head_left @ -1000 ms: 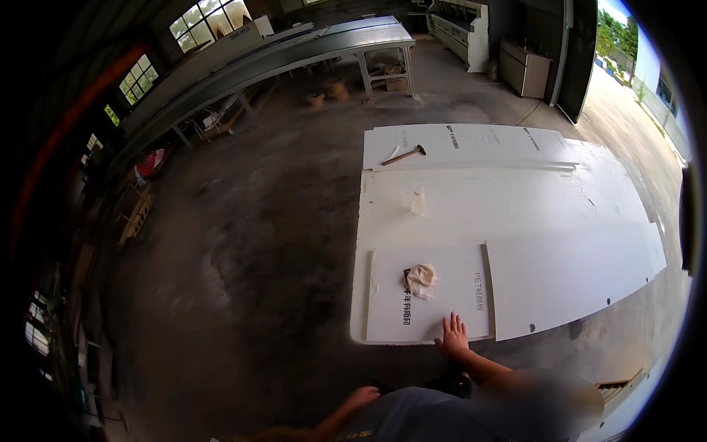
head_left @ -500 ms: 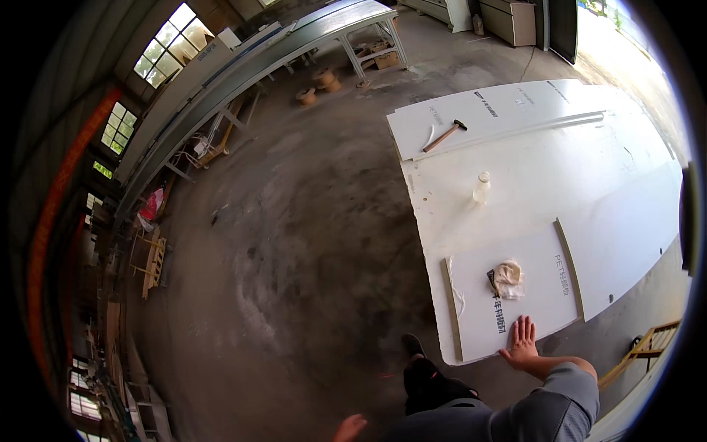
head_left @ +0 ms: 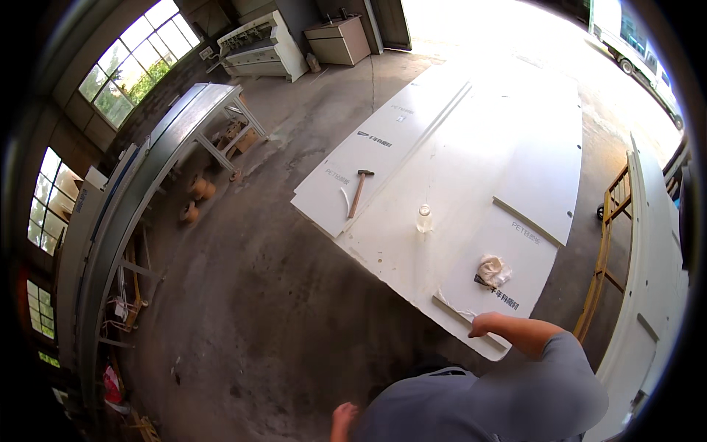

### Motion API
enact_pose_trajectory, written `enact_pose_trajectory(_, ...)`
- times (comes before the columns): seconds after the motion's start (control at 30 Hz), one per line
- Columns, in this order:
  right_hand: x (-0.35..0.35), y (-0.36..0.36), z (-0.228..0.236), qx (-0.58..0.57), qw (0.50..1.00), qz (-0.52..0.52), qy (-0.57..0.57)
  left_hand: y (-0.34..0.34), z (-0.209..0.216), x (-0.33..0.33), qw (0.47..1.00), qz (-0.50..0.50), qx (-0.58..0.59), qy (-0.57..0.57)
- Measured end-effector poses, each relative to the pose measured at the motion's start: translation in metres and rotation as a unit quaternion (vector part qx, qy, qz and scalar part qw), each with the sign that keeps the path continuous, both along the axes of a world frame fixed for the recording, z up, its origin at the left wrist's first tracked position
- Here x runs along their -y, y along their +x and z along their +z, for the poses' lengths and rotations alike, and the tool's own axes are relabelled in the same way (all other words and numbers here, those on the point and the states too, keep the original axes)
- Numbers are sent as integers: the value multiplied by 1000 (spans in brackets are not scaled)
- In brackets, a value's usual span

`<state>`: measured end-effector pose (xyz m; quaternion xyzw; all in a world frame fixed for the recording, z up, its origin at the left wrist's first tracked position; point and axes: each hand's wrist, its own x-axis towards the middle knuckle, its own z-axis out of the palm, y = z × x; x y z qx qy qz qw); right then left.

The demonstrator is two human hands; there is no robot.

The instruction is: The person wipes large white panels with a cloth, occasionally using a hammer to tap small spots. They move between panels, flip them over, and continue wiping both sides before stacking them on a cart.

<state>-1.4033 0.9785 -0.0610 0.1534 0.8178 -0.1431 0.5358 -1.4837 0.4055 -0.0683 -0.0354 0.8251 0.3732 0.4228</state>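
Observation:
My right hand (head_left: 484, 324) is at the near left edge of a white panel (head_left: 526, 258), its fingers curled downward by the grey edge strip (head_left: 449, 306). A thin white strip of film (head_left: 462, 312) runs along that edge up to the hand; whether the fingers hold it is hidden. A crumpled cream cloth (head_left: 494, 270) lies on the panel. Low in the picture hangs my left hand (head_left: 344, 414), away from the boards, its fingers too blurred to read. Farther off on the white boards are a clear bottle (head_left: 424, 219), standing upright, and a hammer (head_left: 360, 194) with a wooden handle.
The stacked white boards (head_left: 412, 258) form a wide surface ahead. A long machine bench (head_left: 147, 177) runs along the left, with brown rolls (head_left: 200, 188) on the floor beside it. On the right is a yellow frame (head_left: 600, 258) next to a tall white panel (head_left: 648, 243).
My view has turned to the right. My right hand, earlier flat with fingers spread on the panel's near edge, has moved to its left edge strip and curled.

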Motion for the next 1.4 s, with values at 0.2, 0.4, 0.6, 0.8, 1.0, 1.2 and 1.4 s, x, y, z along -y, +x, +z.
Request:
enact_pose_trajectory(0.2, 158, -194, 28, -363, 913, -170, -75, -128, -62, 92, 998, -49, 21, 18)
enact_pose_trajectory(0.4, 179, -309, 2, -424, 812, -401, -6, -345, -77, 122, 993, -105, -27, 39)
enact_pose_trajectory(0.6, 149, -432, -9, -456, 698, -550, 42, -587, -37, 21, 997, -22, 0, 68)
enact_pose_trajectory(0.8, 88, -525, -31, -431, 578, -684, 110, -739, -22, -198, 967, -169, -160, 102)
enact_pose_trajectory(1.0, 95, -570, -7, -318, 671, -654, 141, -810, -61, -323, 947, -239, -210, 44)
enact_pose_trajectory(1.2, 93, -573, -17, -300, 643, -678, 192, -826, -63, -380, 885, -416, -188, -97)
enact_pose_trajectory(1.4, 91, -573, -23, -297, 556, -737, 245, -830, -35, -389, 827, -553, -84, -57)
